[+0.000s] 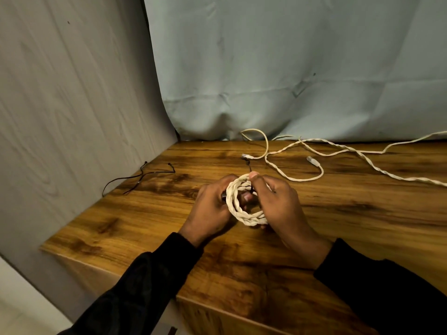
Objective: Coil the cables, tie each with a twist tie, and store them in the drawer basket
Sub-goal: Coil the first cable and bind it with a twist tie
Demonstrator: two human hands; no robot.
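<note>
Where the grey wood-grain panel point(72, 105) meets the wooden table point(338, 226) on the left, two thin black twist ties point(142, 176) lie loose on the tabletop, well apart from the hands. Near the table's middle, the left hand point(212, 211) grips the left side of a coiled white cable point(238, 209), its fingers curled round the twisted strands. A fingertip shows through the middle of the ring. The right hand point(278, 204) holds the coil's right side, with the thumb pressed on the top of the loop, where a short dark strand, apparently another twist tie point(249, 166), pokes up behind the coil. Both hands hold the coil just above the table. Beyond and to the right, an uncoiled white cable point(338, 151) sprawls across the surface toward the right edge, its two clear plugs lying near the pale blue cloth backdrop point(290, 68). Black sleeves cover both forearms.
</note>
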